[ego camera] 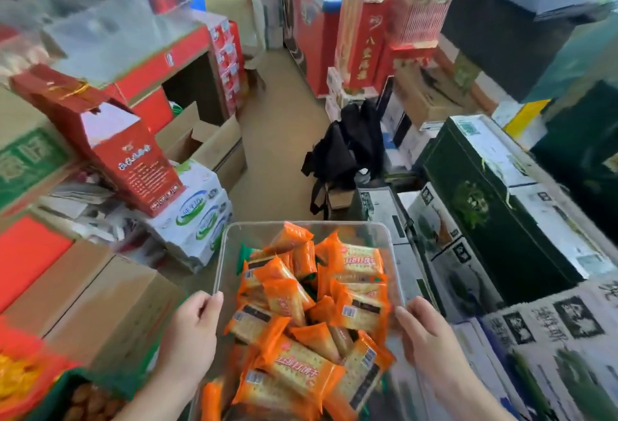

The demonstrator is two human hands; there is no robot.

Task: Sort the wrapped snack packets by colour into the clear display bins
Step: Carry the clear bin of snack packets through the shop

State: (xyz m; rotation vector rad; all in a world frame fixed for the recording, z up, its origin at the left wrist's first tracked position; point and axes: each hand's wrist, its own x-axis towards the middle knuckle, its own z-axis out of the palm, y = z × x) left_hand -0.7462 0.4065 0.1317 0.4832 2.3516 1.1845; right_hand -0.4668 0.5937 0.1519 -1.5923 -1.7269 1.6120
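Observation:
A clear plastic bin (334, 226) is held up in front of me, above the shop floor. It is heaped with several orange-wrapped snack packets (307, 317). One green packet (243, 255) peeks out at the bin's far left. My left hand (187, 330) grips the bin's left wall, thumb over the rim. My right hand (426, 340) grips the right wall the same way.
Cardboard cartons (100, 303) and a red gift box (110, 140) are stacked on the left. Dark green and white cartons (495, 200) line the right. A black backpack (344, 150) sits on the tan floor aisle ahead. Red display stands (361, 39) rise farther back.

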